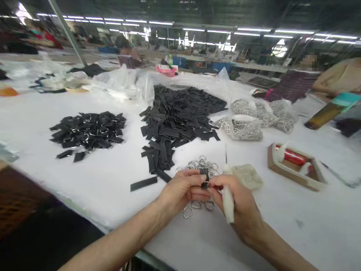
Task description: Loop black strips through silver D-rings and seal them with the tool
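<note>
While the left hand (187,188) clamps a black strip (204,175) in its fingers near loose rings (208,165), and the right hand (236,196), gripping a white-handled tool (228,206), brings its fingertips together at the edge, ringed pieces (90,130) appear done, plain strips (181,115) remain, clear bags (243,119) contain rings, and a tray (294,178) a red cylinder (292,156).

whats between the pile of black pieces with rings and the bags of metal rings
In the head view, a big heap of black strips lies between them.
</note>
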A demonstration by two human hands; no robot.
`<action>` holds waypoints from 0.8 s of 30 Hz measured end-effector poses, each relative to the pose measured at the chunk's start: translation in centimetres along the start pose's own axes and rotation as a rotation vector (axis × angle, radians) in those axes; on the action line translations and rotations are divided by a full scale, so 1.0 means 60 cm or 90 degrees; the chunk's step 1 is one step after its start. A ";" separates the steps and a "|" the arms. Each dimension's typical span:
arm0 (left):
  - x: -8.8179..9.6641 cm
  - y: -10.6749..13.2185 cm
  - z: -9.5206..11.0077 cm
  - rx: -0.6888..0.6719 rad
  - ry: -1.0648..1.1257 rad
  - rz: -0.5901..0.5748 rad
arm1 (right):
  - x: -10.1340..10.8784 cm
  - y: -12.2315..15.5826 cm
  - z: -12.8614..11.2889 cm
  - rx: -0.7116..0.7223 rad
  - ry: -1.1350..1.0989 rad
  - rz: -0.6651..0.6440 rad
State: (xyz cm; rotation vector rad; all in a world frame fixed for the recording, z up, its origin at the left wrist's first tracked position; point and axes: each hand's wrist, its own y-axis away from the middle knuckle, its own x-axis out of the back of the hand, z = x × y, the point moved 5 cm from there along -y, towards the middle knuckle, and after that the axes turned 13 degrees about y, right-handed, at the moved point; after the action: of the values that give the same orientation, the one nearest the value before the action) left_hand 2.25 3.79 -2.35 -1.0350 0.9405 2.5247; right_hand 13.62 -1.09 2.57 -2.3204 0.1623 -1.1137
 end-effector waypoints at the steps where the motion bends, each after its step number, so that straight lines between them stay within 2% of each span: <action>1: -0.003 0.001 0.001 -0.029 -0.014 -0.009 | 0.004 -0.004 0.002 -0.045 -0.013 -0.007; 5: -0.013 0.006 0.001 -0.106 -0.079 -0.050 | 0.013 -0.014 0.010 -0.193 -0.064 -0.030; 8: -0.017 0.008 -0.001 -0.126 -0.120 -0.081 | 0.014 -0.017 0.016 -0.255 -0.097 -0.039; 15: -0.035 0.019 0.002 -0.165 -0.182 -0.153 | 0.015 -0.017 0.027 -0.325 -0.145 -0.045; 21: -0.034 0.020 0.001 -0.162 -0.217 -0.082 | 0.011 -0.019 0.029 -0.341 -0.164 -0.070; 24: -0.036 0.021 0.001 -0.160 -0.247 -0.089 | 0.012 -0.020 0.029 -0.342 -0.167 -0.072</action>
State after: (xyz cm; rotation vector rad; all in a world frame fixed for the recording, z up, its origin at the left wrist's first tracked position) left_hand 3.21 2.90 -0.22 -0.6062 0.4375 2.6321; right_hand 15.23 0.40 2.81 -2.9609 0.2578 -0.8805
